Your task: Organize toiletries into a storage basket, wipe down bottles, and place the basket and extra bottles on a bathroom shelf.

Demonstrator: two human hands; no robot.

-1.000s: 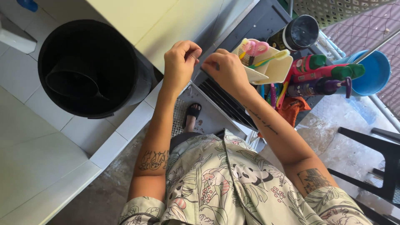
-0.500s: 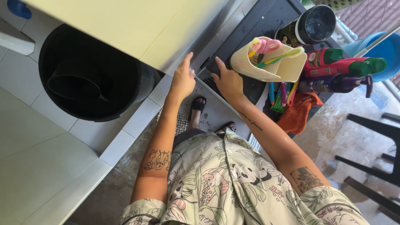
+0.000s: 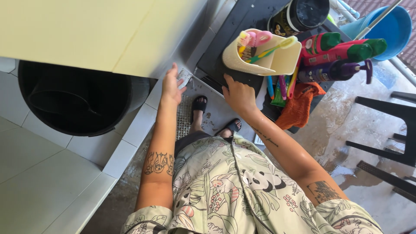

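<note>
Fingers spread, the left hand (image 3: pixel 171 88) lies open and empty against the pale cabinet's (image 3: pixel 86 30) lower edge at ten o'clock. The right hand (image 3: pixel 238 94), open too and gripping nothing, presses flat on the dark surface (image 3: pixel 225 39), just below the cream holder (image 3: pixel 264 54) of toothbrushes. Its fingertips are hard to make out.

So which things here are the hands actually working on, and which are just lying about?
In hand:
left hand at the cream panel's lower corner
right hand on the dark tray

Lying about:
caddy of toothbrushes
bottles
orange cloth
black bin
blue bucket
</note>
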